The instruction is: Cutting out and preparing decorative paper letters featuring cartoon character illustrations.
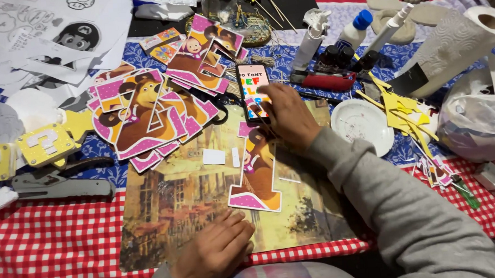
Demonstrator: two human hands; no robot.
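A pretty cluttered craft setup is seen here. The right hand is laid over the lower part of a smartphone that lies flat on the worktop, its screen lit with coloured letters; the fingers are curled loosely on and around the phone's lower edge, and whether it's actually gripped can't be told. The left hand is rested palm-down on the near edge of a printed picture board, fingers relaxed and a bit bent, nothing held.

Between the two hands, a number-shaped cutout with a bear print and pink dotted trim is lying flat on the board, just beside the right wrist and touched by neither hand as far as can be seen. Two small white scraps are sat on the board to its left.

A big heap of similar pink cutouts is spread on the left of the phone, partly overlapping the board's top edge. Further left, yellow question-mark blocks and a grey punch tool are placed on the red checked cloth. On the right, a white plate, yellow paper offcuts, a paper towel roll and a few glue bottles are found, well apart from the left hand.
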